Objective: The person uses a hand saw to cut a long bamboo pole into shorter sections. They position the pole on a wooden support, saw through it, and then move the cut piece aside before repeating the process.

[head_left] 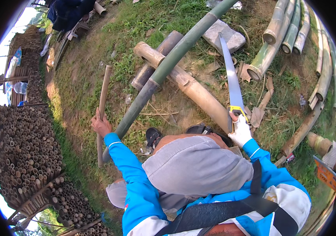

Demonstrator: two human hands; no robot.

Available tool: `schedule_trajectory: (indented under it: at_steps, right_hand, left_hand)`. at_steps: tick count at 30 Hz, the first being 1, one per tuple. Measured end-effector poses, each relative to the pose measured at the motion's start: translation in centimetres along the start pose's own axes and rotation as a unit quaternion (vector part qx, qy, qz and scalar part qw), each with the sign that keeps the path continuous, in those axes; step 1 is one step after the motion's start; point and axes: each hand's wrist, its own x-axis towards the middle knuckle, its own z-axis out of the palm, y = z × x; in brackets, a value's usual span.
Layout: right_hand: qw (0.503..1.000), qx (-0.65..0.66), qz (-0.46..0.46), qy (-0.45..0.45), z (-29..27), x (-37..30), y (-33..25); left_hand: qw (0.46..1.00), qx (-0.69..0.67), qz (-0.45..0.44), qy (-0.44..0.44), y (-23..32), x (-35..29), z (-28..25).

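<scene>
A long green bamboo pole (174, 55) slants from the far right down to my left side, resting across a tan bamboo support (199, 94). Beneath it, a shorter dark bamboo piece (141, 78) lies crosswise. My left hand (101, 123), bare, is closed round a thin brown stick (104, 88) held beside the green pole's near end. In a whitish glove, my right hand (240, 129) grips the yellow and black handle of a handsaw (233, 80). Its blade points away from me, with the tip by a grey stone block (224, 36), apart from the green pole.
Several cut bamboo poles (272, 49) lie at the far right, and more run along the right edge. An orange sign-like panel (328, 174) stands at the lower right. Large stacks of bamboo (24, 149) fill the left side. Grass and dry scraps cover the ground.
</scene>
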Motion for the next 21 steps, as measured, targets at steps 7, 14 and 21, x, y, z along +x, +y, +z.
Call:
schedule_trajectory:
  at_steps: [7, 14, 21]
  right_hand:
    - [0.989, -0.138, -0.039, -0.03, -1.3, 1.9, -2.0]
    - [0.988, -0.151, -0.02, -0.02, -0.9, 1.9, -3.3]
    - [0.983, -0.176, -0.034, -0.043, -0.3, 2.0, -2.2]
  left_hand:
    - [0.959, -0.103, 0.157, 0.21, 11.5, 3.7, -8.1]
    - [0.872, -0.325, 0.359, -0.074, 32.3, 8.3, -6.1]
    - [0.846, -0.331, 0.359, -0.216, 47.8, 11.2, 1.2]
